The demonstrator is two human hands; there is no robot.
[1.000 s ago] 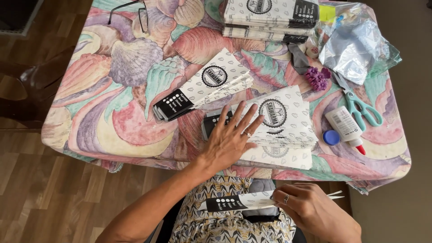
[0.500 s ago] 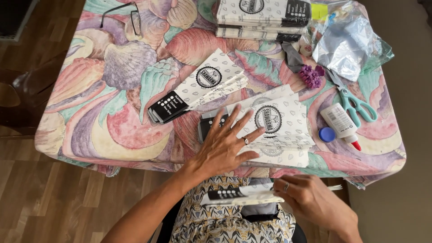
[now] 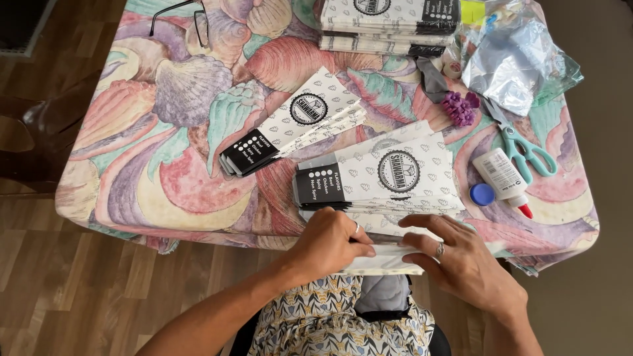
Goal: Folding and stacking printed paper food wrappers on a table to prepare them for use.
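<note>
Two hands of mine work at the near edge of the table, seen from my head camera looking straight down. My left hand (image 3: 330, 240) is curled, fingertips pinching the left part of a flat white paper sleeve (image 3: 386, 258) that lies along the table edge, partly over my lap. My right hand (image 3: 455, 257) lies flatter on the right part of the same sleeve, fingers spread and pressing down, a ring on one finger. Just beyond my hands sits a fanned pile of white patterned paper sleeves with black ends (image 3: 379, 181), touching or nearly touching the piece I hold. Farther and to the left lies a second, smaller fan of the same black-ended sleeves (image 3: 293, 128), set at a slant. At the far edge stands a taller stack of the same sleeves (image 3: 389, 23). To the right of the near pile are a blue round cap (image 3: 482, 194) and a white glue bottle with a red tip (image 3: 504, 178), with teal-handled scissors (image 3: 524, 148) just beyond, a small purple flower-like cluster (image 3: 459, 107) and a crumpled clear plastic bag (image 3: 517, 59) farther off. Black-framed spectacles (image 3: 184, 16) lie at the far left. All rests on a pastel seashell-print tablecloth (image 3: 132, 151).
</note>
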